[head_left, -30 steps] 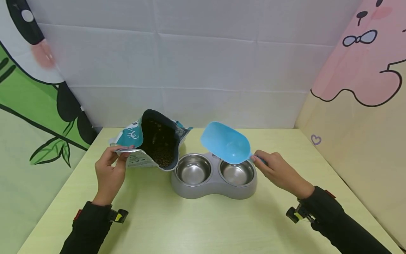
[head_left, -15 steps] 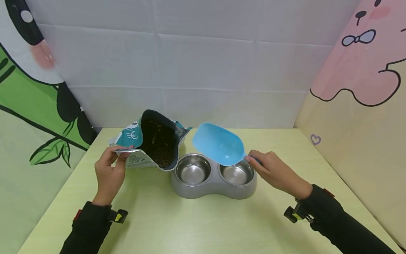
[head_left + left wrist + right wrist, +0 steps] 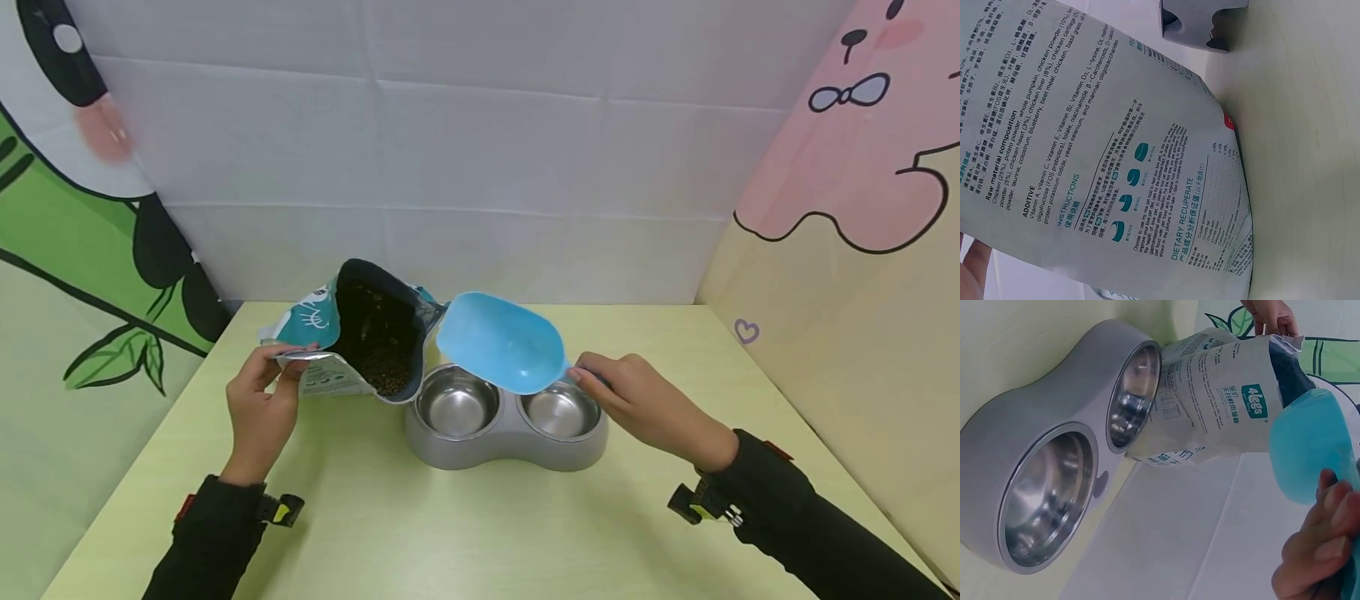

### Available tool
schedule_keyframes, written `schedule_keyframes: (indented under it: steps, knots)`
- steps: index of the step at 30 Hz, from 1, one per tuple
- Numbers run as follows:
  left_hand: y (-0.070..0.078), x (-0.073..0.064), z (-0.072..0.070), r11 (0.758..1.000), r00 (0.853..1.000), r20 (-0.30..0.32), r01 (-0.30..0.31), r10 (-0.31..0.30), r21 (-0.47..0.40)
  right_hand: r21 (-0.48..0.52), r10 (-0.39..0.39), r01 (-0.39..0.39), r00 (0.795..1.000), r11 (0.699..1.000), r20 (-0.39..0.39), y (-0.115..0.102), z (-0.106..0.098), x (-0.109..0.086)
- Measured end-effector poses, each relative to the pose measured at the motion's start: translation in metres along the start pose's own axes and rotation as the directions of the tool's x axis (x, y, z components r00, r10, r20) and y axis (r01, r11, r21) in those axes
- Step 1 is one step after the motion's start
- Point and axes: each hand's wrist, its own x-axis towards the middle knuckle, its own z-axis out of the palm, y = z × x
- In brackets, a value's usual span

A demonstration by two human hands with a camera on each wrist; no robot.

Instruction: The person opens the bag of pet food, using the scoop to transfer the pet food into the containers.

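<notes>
My left hand (image 3: 262, 408) pinches the rim of an opened pet food bag (image 3: 330, 375), which leans to the right with its mouth facing me. Brown kibble (image 3: 386, 367) lies inside. The bag's printed back fills much of the left wrist view. In my right hand (image 3: 648, 404) is the handle of a blue scoop (image 3: 502, 342), held over the back of a grey double pet bowl (image 3: 502, 450). The scoop looks bare inside, and its front edge is close to the bag's mouth. Both steel bowls, the left one (image 3: 457, 404) and the right one (image 3: 558, 412), hold nothing visible.
The pale yellow table (image 3: 450, 533) runs back to a white cloth wall (image 3: 480, 167). A green panel with a cartoon (image 3: 90, 250) stands at the left side, and a pink cartoon panel (image 3: 847, 167) at the right.
My right hand has carried the scoop leftward toward the bag's mouth, from above the right bowl to between the two bowls. The left hand and the bag stay nearly still.
</notes>
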Motion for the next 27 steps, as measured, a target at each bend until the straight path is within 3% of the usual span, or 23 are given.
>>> schedule_keyframes:
  steps: [27]
  knots:
    - [0.001, 0.000, 0.000, 1.000, 1.000, -0.009, 0.003, -0.003, 0.000, -0.100, 0.025, -0.020, 0.999, 0.995, 0.043, -0.039, -0.018, 0.027]
